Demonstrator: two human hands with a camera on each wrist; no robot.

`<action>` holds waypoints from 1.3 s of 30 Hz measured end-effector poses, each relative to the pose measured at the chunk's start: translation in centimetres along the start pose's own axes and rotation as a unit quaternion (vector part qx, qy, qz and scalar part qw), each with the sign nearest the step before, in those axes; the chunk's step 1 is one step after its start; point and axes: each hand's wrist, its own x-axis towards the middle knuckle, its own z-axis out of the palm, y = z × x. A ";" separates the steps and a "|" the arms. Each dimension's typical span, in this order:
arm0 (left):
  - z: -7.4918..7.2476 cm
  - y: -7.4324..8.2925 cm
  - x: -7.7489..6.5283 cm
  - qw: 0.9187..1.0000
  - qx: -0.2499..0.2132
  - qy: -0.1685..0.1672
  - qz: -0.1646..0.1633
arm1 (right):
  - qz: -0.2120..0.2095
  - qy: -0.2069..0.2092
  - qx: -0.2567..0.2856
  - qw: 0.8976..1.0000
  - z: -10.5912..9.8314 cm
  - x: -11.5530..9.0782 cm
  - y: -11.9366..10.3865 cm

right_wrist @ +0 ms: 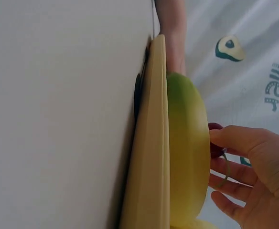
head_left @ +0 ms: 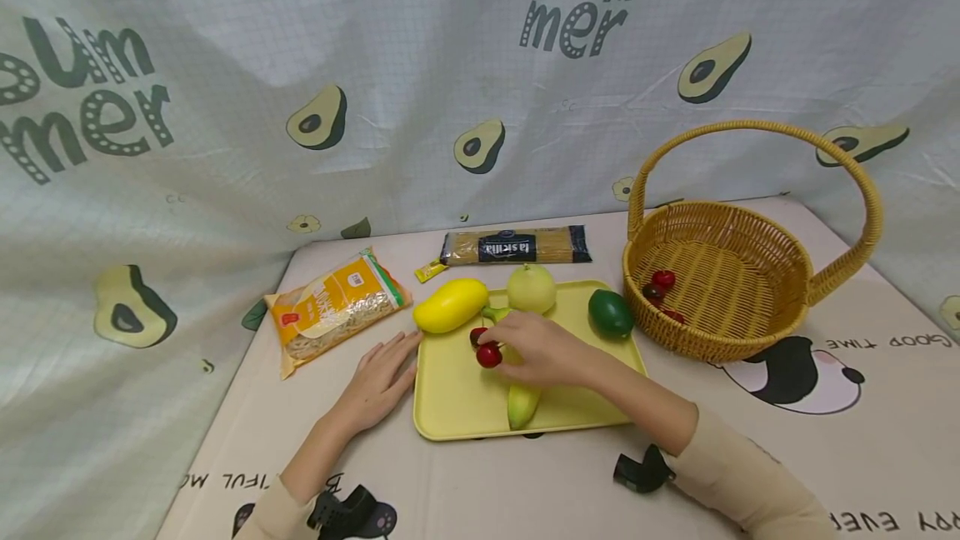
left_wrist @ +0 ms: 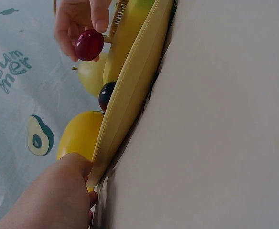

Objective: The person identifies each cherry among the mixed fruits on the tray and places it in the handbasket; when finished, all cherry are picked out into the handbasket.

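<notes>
My right hand [head_left: 536,348] is over the yellow tray [head_left: 450,415] and pinches a red cherry [head_left: 489,355] with thumb and fingers. Its thin stem shows in the right wrist view. A darker cherry [head_left: 477,337] sits on the tray just behind it. Under the right hand lies a banana [head_left: 523,405], partly hidden. My left hand [head_left: 382,377] rests flat on the table with its fingers against the tray's left edge. Also on the tray are a mango [head_left: 452,305], a pale green round fruit [head_left: 532,288] and a dark green avocado-like fruit [head_left: 610,313].
A wicker basket [head_left: 720,348] with a tall handle stands right of the tray, several cherries [head_left: 663,279] inside. An orange-and-clear bag of oats [head_left: 337,307] lies at the left. Behind the tray are a spaghetti pack [head_left: 517,246] and a small yellow packet [head_left: 431,271].
</notes>
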 end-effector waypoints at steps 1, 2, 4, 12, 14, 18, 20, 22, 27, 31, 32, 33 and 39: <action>0.0 0.0 0.0 1.000 -0.001 0.000 0.000 | 0.002 0.006 0.001 1.000 -0.1 -0.1 0.1; 0.0 -0.1 0.0 1.000 -0.001 0.001 0.001 | 0.003 0.012 0.003 1.000 -0.3 -0.2 0.2; 0.1 -0.1 -0.1 1.000 0.000 0.001 0.000 | 0.009 0.018 0.008 1.000 -0.5 -0.5 0.5; 0.1 -0.1 -0.2 1.000 0.001 -0.001 -0.003 | 0.046 0.012 0.060 0.997 -1.5 -1.4 1.3; 0.1 -0.1 -0.3 1.000 0.000 0.000 -0.002 | 0.043 0.016 0.073 0.996 -1.6 -1.6 1.5; 0.1 -0.1 -0.3 1.000 0.001 0.002 0.000 | 0.033 0.030 0.090 0.995 -1.8 -2.0 2.0; 0.1 -0.1 -0.3 1.000 0.001 0.002 0.001 | 0.033 0.037 0.093 0.994 -1.9 -2.3 2.2; 0.1 -0.2 -0.3 1.000 0.000 0.002 0.002 | 0.037 0.044 0.097 0.994 -2.1 -2.5 2.4; 0.1 -0.2 -0.2 1.000 0.000 0.000 0.001 | 0.052 0.058 0.099 0.992 -2.5 -3.0 2.9; 0.1 -0.1 -0.1 1.000 -0.001 -0.001 0.000 | 0.060 0.069 0.096 0.991 -2.8 -3.5 3.2; 0.0 -0.1 -0.1 1.000 0.000 -0.002 0.000 | 0.058 0.074 0.094 0.991 -2.9 -3.5 3.3; 0.0 -0.1 -0.1 1.000 0.000 -0.002 -0.001 | 0.055 0.079 0.092 0.991 -3.0 -3.6 3.4; 0.0 0.0 0.0 1.000 -0.001 -0.002 0.000 | 0.045 0.106 0.066 0.991 -3.6 -4.1 3.9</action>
